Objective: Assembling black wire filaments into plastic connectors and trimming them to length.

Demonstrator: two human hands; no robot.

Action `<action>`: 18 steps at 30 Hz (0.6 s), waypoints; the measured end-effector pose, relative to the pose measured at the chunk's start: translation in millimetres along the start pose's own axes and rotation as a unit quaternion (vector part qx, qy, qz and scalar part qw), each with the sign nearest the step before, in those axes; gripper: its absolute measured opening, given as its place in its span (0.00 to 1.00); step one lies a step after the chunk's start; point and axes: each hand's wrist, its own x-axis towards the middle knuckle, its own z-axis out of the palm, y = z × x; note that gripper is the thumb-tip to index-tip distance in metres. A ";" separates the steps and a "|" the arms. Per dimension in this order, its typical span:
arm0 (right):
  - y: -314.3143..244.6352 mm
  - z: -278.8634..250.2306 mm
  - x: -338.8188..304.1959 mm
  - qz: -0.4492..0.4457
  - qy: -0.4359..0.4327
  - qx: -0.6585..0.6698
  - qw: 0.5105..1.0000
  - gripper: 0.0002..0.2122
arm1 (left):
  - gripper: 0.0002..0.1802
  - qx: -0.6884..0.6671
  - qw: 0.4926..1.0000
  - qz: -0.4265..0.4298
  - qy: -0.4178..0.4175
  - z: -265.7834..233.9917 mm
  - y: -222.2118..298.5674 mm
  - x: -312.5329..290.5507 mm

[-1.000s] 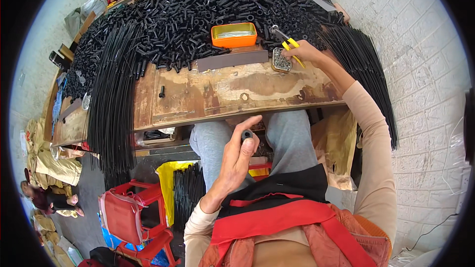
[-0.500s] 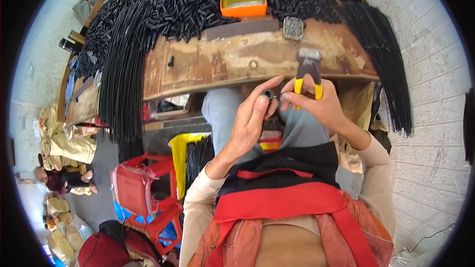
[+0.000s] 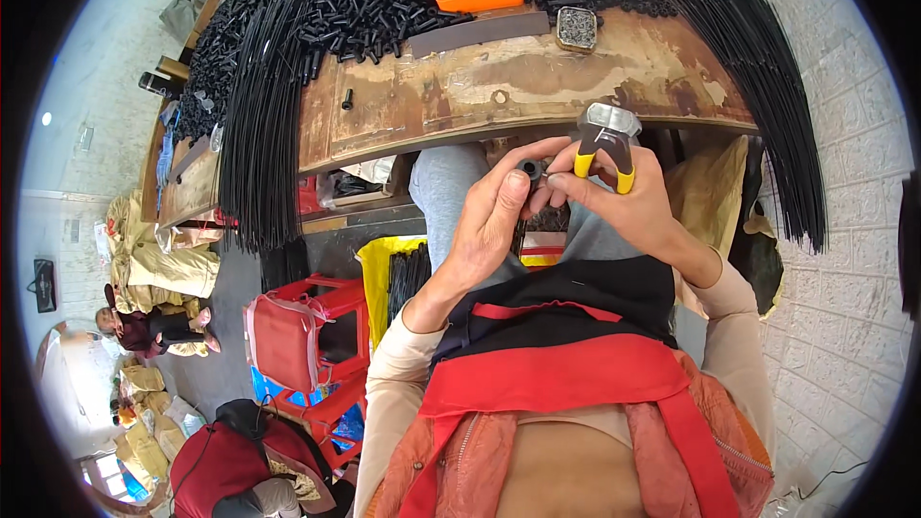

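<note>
My left hand (image 3: 480,225) is closed round a short black tube (image 3: 530,169), its round open end facing up beside the thumb. Close against it on the right, my right hand (image 3: 628,206) has a pair of pincers (image 3: 610,121) with a broad silver head and yellow handles, pointing up out of the hand. The right thumb and fingertips are pinched together beside the tube's end. A thin sliver shows between them and the tube, too small to name. Both hands are above my lap, just in front of the wooden table's edge (image 3: 460,131).
Heaped black tubes (image 3: 384,0) cover the table's far side. Bundles of black rods hang over the edge at left (image 3: 264,134) and right (image 3: 767,86). An orange tin (image 3: 479,3), a small box of metal bits (image 3: 577,29) and a red stool (image 3: 288,343) stand around; people are at lower left.
My right fingertips have come closer to the black tube, and the pincers have tilted slightly. The whole view has shifted, with the table appearing higher and farther right.
</note>
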 end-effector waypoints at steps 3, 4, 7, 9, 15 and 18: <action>1.4 -4.3 0.6 -0.014 -0.009 -0.025 1.000 0.03 | 0.31 0.000 1.000 -0.007 0.005 2.7 -1.9 1.6; 3.2 -5.4 0.6 -0.014 -0.008 -0.025 1.000 0.03 | 0.31 0.000 1.000 -0.007 0.004 3.0 -2.4 2.1; 9.2 -6.9 1.2 -0.044 0.010 -0.046 0.998 0.07 | 0.31 0.017 1.000 0.007 0.002 3.7 -2.9 3.7; 10.1 -6.3 1.9 -0.048 0.025 -0.053 0.997 0.07 | 0.31 0.031 0.999 0.000 -0.010 4.8 -0.6 3.4; 8.9 -0.2 21.3 -0.043 -0.025 -0.005 0.999 0.08 | 0.34 -0.032 0.999 -0.001 -0.010 -6.4 -5.4 6.4; -19.0 -7.3 17.2 0.072 -0.069 -0.083 0.992 0.07 | 0.34 -0.072 0.997 0.017 -0.021 -22.2 -17.3 10.3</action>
